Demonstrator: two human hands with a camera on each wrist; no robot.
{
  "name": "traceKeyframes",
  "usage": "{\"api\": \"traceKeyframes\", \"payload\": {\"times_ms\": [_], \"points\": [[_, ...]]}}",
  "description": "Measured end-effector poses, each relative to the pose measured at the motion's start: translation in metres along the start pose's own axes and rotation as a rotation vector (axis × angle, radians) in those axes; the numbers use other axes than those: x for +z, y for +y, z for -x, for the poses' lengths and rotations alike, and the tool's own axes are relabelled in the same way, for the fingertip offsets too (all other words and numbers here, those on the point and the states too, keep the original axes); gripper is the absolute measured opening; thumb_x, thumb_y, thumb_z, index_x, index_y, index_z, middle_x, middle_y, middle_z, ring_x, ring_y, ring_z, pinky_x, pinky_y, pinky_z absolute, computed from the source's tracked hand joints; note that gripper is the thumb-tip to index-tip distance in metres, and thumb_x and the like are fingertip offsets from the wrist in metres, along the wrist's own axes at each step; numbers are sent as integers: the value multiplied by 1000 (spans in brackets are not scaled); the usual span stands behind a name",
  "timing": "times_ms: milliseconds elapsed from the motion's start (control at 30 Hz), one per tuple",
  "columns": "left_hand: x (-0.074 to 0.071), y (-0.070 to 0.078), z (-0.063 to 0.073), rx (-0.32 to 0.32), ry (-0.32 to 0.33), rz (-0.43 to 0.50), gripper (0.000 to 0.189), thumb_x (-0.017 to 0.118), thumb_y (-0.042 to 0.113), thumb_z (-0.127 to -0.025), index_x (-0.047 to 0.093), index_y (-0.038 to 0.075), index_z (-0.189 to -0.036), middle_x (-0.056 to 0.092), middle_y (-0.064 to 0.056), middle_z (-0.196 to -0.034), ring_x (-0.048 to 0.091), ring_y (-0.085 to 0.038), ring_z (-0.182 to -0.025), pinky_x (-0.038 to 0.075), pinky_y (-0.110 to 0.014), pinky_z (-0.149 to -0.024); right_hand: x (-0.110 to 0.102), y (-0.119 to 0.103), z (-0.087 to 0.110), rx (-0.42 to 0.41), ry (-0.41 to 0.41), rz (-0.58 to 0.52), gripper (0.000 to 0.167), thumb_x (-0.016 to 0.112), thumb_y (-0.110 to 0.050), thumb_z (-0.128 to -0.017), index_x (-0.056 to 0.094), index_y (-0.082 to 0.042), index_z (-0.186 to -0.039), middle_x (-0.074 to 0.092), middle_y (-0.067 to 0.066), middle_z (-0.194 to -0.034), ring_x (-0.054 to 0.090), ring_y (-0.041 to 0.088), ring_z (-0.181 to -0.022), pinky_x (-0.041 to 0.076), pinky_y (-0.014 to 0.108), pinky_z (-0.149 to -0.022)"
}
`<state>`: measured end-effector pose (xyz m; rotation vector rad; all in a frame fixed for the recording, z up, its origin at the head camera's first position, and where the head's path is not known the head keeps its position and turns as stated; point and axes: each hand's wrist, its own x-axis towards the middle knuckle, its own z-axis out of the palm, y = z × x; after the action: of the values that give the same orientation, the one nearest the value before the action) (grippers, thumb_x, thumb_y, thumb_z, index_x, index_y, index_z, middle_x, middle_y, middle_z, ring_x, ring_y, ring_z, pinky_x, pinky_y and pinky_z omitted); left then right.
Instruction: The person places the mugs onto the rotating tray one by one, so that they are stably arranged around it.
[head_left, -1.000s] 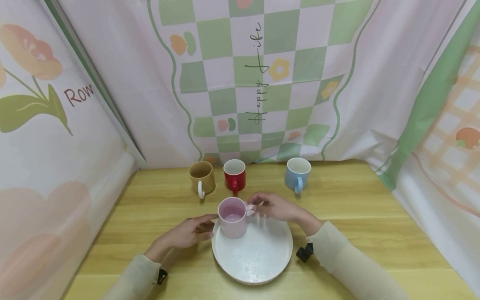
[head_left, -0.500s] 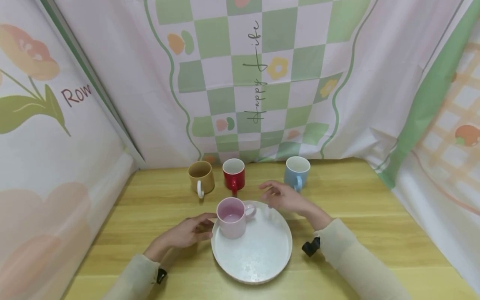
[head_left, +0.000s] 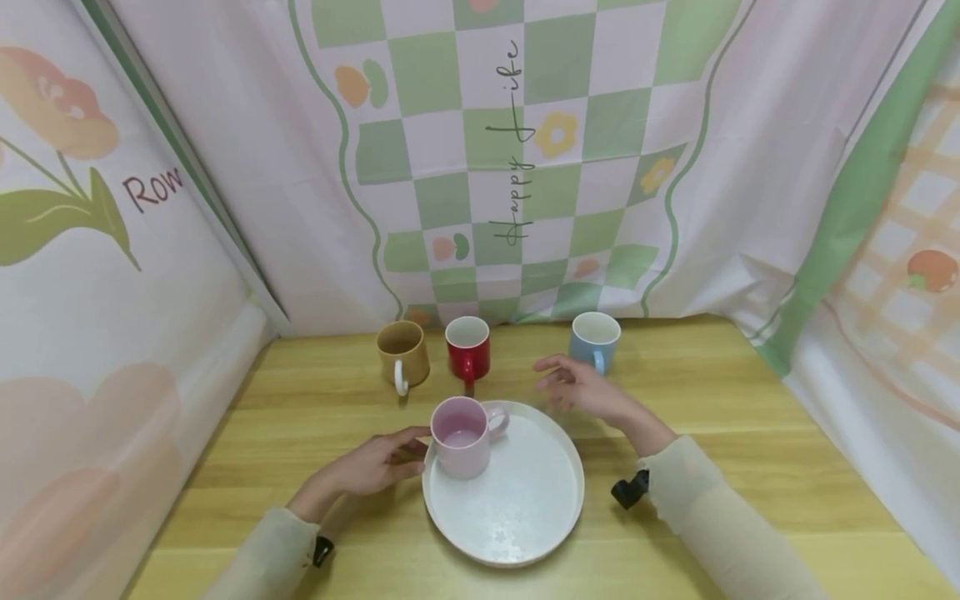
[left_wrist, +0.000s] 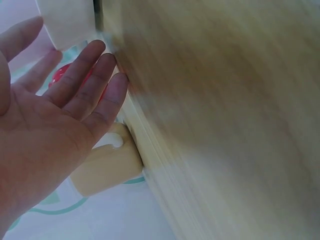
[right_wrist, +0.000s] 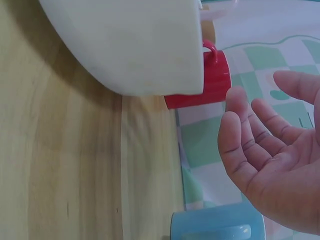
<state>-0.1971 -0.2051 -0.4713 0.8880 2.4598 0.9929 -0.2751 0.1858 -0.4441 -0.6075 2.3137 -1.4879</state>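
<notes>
Pink mug (head_left: pixel 462 458): likely stiff, slick, breakable; its handle (head_left: pixel 505 422) offers the best hold. Left hand (head_left: pixel 371 465) and right hand (head_left: pixel 588 392) loosely spread, empty.

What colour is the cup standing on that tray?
The cup is pale pink, its handle too; the head view shows it best.

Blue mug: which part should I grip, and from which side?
Probably best by the handle, using the right hand and coming from the near side: the blue mug stands upright, its handle faces the person, and that hand is the closer one.
</notes>
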Motion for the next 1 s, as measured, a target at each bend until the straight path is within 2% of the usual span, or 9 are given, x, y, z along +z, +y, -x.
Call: {"api": "traceKeyframes", "payload": {"times_ms": [133, 333, 600, 767, 1000], "points": [[0, -1, 0, -6, 1, -5, 57, 56, 32, -103, 37, 12, -153, 64, -15, -133, 62, -30, -123, 53, -46, -104, -4, -2, 2, 20, 20, -13, 42, 52, -10, -102, 44, 1, -141, 60, 33, -126, 67, 42, -99, 58, 45, -79], [0, 0, 0, -15, 5, -33, 58, 54, 33, -103, 38, 11, -153, 64, -13, -135, 62, -29, -123, 51, -49, -106, -9, -5, 5, 28, 55, -2, 39, 50, -10, -103, 45, 1, -139, 59, 34, -126, 65, 27, -92, 58, 41, -77], [1, -1, 0, -7, 15, 6, 57, 58, 30, -102, 38, 10, -152, 64, -16, -133, 63, -31, -122, 54, -44, -103, -20, -2, 9, 34, 79, 14, 41, 49, -17, -105, 45, 4, -140, 57, 34, -129, 63, 42, -101, 57, 45, -80], [2, -2, 0, -1, 18, -12, 59, 56, 31, -102, 38, 7, -153, 65, -15, -133, 63, -30, -122, 54, -45, -104, -26, 1, 13, 46, 99, 18, 41, 48, -18, -105, 45, 3, -140, 57, 33, -129, 63, 41, -101, 56, 46, -82], [3, -5, -1, 12, 44, -16, 51, 58, 32, -101, 43, 14, -147, 66, -13, -131, 64, -30, -121, 55, -45, -102, -33, 1, 18, 63, 143, 28, 41, 50, -24, -105, 48, -1, -138, 57, 31, -130, 65, 35, -100, 57, 42, -82]]}}
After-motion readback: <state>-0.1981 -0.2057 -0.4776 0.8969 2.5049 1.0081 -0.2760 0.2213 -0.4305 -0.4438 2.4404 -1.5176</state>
